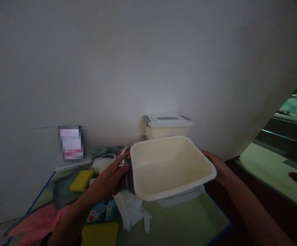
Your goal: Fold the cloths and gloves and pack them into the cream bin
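Observation:
A cream plastic storage box [161, 167], lidless, is tilted so its bare inside faces me. My left hand [116, 172] presses against its left side with the fingers stretched along it. On the opposite side my right hand [216, 167] supports the box, its fingers mostly hidden behind the wall. Under the box, a pale lid-like piece [183, 197] partly shows on the table. White gloves [131, 208] lie just below my left hand, near a blue printed packet [101, 210].
Behind stands a second cream box with a white lid [169, 120]. To the left are yellow sponges [82, 180], a grey-green cloth [65, 191], a pink cloth or glove [39, 220] and an upright blurred screen [71, 142]. The green table [181, 222] has blue edges.

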{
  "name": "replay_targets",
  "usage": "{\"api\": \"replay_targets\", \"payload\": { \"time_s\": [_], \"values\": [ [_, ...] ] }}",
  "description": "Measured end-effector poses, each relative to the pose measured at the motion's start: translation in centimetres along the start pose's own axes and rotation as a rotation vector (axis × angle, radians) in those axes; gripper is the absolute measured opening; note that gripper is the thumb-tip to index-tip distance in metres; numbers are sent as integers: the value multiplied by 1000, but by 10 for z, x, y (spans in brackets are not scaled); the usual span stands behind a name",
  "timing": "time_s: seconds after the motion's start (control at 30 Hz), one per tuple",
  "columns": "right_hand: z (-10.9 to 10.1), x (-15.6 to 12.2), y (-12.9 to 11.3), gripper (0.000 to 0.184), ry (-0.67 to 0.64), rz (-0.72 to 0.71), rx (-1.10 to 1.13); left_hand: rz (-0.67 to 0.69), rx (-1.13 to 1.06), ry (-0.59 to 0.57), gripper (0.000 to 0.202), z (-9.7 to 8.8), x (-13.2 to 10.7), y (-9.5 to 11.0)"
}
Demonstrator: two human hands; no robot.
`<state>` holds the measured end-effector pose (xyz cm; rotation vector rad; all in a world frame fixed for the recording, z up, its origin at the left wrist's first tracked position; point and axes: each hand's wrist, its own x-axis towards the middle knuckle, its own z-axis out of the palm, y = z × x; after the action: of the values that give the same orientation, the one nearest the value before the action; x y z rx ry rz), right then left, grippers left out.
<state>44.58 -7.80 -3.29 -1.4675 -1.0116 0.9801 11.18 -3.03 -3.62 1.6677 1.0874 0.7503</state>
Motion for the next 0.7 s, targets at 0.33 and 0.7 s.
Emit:
{"api": "replay_targets", "payload": {
  "time_s": [0.33,0.7],
  "values": [
    [-44,26,52,42,6,-1,-221,100,229,-221,50,55,51,-15],
    [-46,35,28,45,227,-239,-472,151,499,9,41,25,38,-17]
  ]
}}
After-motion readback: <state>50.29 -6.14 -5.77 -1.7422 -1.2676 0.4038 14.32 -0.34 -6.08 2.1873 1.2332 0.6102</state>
